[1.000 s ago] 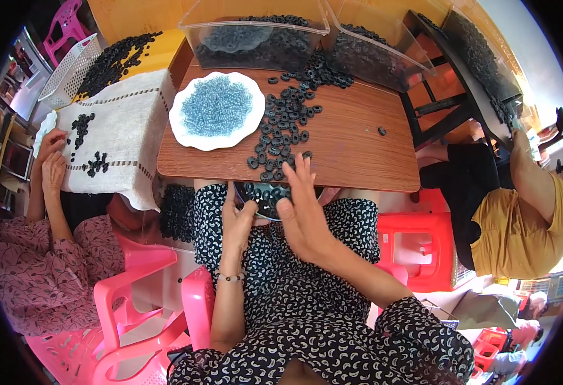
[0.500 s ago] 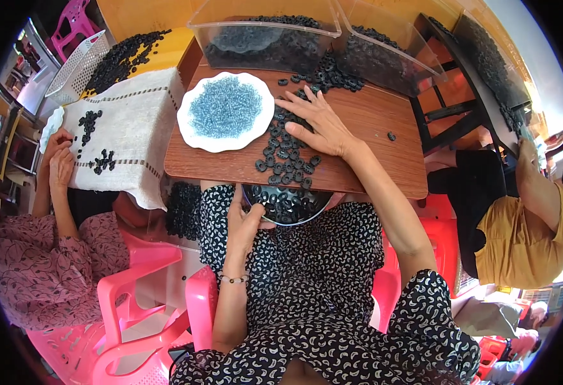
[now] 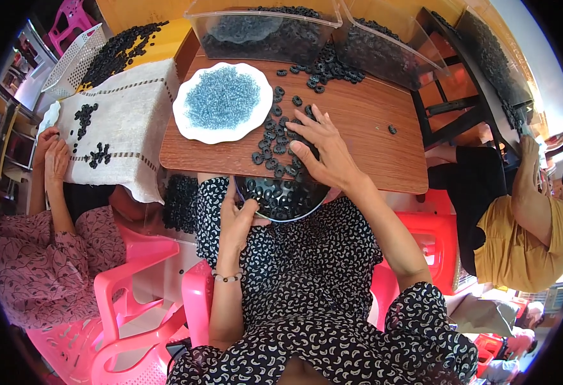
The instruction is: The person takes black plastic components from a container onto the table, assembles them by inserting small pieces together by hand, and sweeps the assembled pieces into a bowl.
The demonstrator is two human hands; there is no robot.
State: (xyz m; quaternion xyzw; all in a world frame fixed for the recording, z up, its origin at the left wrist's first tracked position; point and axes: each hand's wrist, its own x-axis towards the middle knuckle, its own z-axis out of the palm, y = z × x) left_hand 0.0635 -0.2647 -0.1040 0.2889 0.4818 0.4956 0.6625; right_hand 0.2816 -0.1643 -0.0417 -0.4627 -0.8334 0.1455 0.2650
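Note:
Small black ring-shaped pieces [image 3: 270, 136] lie in a loose band on the brown wooden table [image 3: 365, 128], running down to its near edge. My right hand [image 3: 325, 154] rests over them near that edge, fingers apart, with some pieces hidden beneath it. Just below the edge, on my lap, a round bowl [image 3: 294, 219] holds many of the same black pieces. My left hand [image 3: 235, 221] grips the bowl's left side, thumb at the rim. Left of the band stands a white scalloped plate [image 3: 185, 126] heaped with tiny clear-blue beads [image 3: 222, 97].
Two clear plastic bins [image 3: 265, 46] of black pieces stand at the table's back, with a pile [image 3: 333, 67] before them. One stray piece [image 3: 392, 129] lies at right. Another person's hands [image 3: 52, 157] are at a cloth-covered table [image 3: 118, 109] on the left; another person [image 3: 519, 237] sits at right.
My right hand has swept toward the table's near edge, drawing black pieces along. The band is thinner at its far end. My left hand still grips the bowl.

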